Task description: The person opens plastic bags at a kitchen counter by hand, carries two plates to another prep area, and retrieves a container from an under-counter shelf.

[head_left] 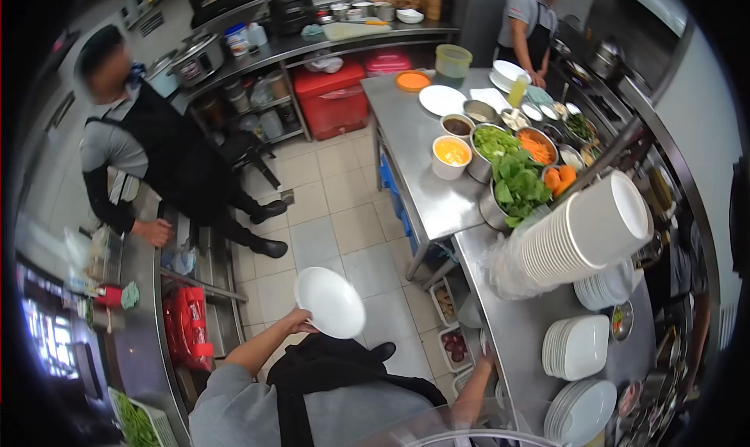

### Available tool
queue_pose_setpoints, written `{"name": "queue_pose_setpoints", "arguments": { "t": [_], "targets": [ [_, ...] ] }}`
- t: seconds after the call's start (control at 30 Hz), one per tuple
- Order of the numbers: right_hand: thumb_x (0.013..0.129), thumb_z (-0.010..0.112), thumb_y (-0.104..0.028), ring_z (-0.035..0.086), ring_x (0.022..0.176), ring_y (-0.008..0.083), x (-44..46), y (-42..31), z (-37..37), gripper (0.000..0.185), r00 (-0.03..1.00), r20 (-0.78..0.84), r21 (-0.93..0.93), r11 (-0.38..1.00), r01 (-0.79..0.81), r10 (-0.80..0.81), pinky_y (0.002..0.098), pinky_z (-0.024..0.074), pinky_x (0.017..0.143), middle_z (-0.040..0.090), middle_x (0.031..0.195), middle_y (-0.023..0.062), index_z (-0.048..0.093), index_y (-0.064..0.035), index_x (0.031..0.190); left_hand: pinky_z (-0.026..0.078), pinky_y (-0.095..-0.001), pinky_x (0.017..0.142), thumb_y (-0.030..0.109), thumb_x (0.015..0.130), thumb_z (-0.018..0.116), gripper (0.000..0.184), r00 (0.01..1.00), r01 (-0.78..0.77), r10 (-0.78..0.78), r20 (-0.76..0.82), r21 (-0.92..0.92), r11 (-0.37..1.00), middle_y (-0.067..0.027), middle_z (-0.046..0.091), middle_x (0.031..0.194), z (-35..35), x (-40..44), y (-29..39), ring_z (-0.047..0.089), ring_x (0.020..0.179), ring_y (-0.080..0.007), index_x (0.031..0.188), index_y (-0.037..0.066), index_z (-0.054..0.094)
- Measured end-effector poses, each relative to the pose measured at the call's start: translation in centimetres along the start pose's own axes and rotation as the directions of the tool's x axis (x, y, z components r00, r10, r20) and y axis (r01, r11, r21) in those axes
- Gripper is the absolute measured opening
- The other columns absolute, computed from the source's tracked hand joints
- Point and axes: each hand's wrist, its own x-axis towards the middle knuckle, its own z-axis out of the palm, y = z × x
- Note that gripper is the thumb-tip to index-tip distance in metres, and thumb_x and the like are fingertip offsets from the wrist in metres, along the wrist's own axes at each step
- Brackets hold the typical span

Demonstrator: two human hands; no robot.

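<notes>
My left hand [298,321] grips the rim of a white bowl [330,302], held out in front of my apron above the tiled floor. The bowl is tilted so that its inside faces up, and no food shows in it. My right hand [486,361] is low at the edge of the steel counter [500,322], fingers stretched out along it, holding nothing that I can see. Close to that hand, on the counter, stand a stack of white square dishes [576,345] and a stack of white round plates [580,413].
A tall stack of white tubs [574,232] leans across the counter. Beyond it are lettuce [518,185], shredded carrot [536,146] and a tub of orange liquid [451,156]. One co-worker [168,142] stands at left, another [527,29] at the far right. A red bin [330,99] stands behind.
</notes>
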Motion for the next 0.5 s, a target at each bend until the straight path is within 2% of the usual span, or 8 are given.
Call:
{"name": "queue_pose_setpoints", "arguments": {
  "t": [0.1,0.17,0.3,0.37,0.4,0.43,0.47,0.5],
  "targets": [
    [0.087,0.031,-0.046,0.045,0.113,0.0318,-3.0,-3.3,3.3,0.047,0.942,-0.054,0.388,0.876,-0.286,0.332,0.0659,0.0273,0.089,0.050,0.124,0.0081,0.049,-0.0151,0.117,0.054,-0.0531,0.071,-0.006,0.074,0.039,0.050,0.974,-0.096,0.042,-0.223,-0.238,0.967,-0.0278,0.044,0.116,-6.1,0.0,-2.4,0.057,0.091,-0.0427,0.123,0.000,0.031],
    [0.086,0.036,-0.045,0.051,0.107,0.0272,-0.9,-3.3,0.6,0.048,0.950,-0.178,0.292,0.936,-0.196,0.255,0.0569,0.0379,0.087,0.053,0.119,0.0104,0.051,-0.0106,0.115,0.052,-0.0554,0.073,-0.004,0.075,0.037,0.049,0.964,-0.110,-0.018,-0.265,-0.462,0.880,-0.0271,0.043,0.118,-10.2,-0.7,-4.4,0.056,0.095,-0.0428,0.124,0.002,0.032],
    [0.086,0.037,-0.044,0.052,0.101,0.0260,-2.0,-5.3,-1.6,0.047,0.968,-0.186,0.187,0.974,-0.131,0.166,0.0530,0.0395,0.083,0.054,0.115,0.0107,0.052,-0.0092,0.113,0.047,-0.0603,0.078,0.002,0.078,0.036,0.049,0.906,-0.269,-0.124,-0.405,-0.776,0.570,-0.0238,0.043,0.122,-15.7,-5.1,-9.3,0.051,0.103,-0.0428,0.126,0.008,0.033],
    [0.086,0.037,-0.043,0.053,0.098,0.0254,-2.5,-5.4,-2.1,0.046,0.983,-0.130,0.155,0.982,-0.109,0.130,0.0510,0.0404,0.081,0.055,0.114,0.0108,0.052,-0.0086,0.112,0.045,-0.0626,0.080,0.006,0.079,0.038,0.048,0.913,-0.292,-0.115,-0.392,-0.822,0.489,-0.0214,0.043,0.123,-18.7,-5.7,-12.7,0.049,0.107,-0.0431,0.127,0.011,0.034],
    [0.086,0.037,-0.043,0.053,0.097,0.0251,-2.9,-5.3,-2.5,0.046,0.988,-0.098,0.138,0.985,-0.104,0.118,0.0501,0.0408,0.080,0.055,0.113,0.0109,0.052,-0.0082,0.112,0.045,-0.0626,0.080,0.009,0.080,0.040,0.049,0.840,-0.330,-0.218,-0.496,-0.787,0.521,-0.0220,0.043,0.123,-19.8,-5.6,-14.3,0.048,0.107,-0.0427,0.128,0.012,0.033],
    [0.086,0.038,-0.043,0.053,0.095,0.0248,-3.5,-5.1,-2.9,0.046,0.992,-0.063,0.121,0.988,-0.099,0.107,0.0491,0.0412,0.079,0.056,0.112,0.0110,0.052,-0.0079,0.112,0.043,-0.0645,0.080,0.010,0.080,0.042,0.050,0.794,-0.396,-0.269,-0.545,-0.799,0.452,-0.0196,0.042,0.124,-20.2,-6.1,-15.6,0.046,0.110,-0.0412,0.129,0.013,0.032],
    [0.085,0.038,-0.043,0.054,0.094,0.0245,-4.0,-4.7,-3.2,0.046,0.995,-0.033,0.104,0.990,-0.091,0.095,0.0481,0.0416,0.078,0.056,0.111,0.0111,0.052,-0.0076,0.111,0.043,-0.0642,0.079,0.017,0.082,0.043,0.047,0.794,-0.414,-0.164,-0.585,-0.719,0.558,-0.0167,0.043,0.125,-20.5,-6.9,-17.2,0.044,0.112,-0.0392,0.128,0.013,0.033],
    [0.085,0.038,-0.042,0.054,0.093,0.0241,-4.3,-4.6,-3.2,0.045,0.997,0.000,0.095,0.992,-0.080,0.080,0.0471,0.0420,0.077,0.056,0.110,0.0112,0.052,-0.0072,0.111,0.045,-0.0621,0.076,0.025,0.084,0.042,0.047,0.851,-0.371,-0.147,-0.503,-0.776,0.510,-0.0145,0.043,0.125,-21.4,-7.0,-18.7,0.046,0.111,-0.0374,0.128,0.013,0.033]
  ]
}}
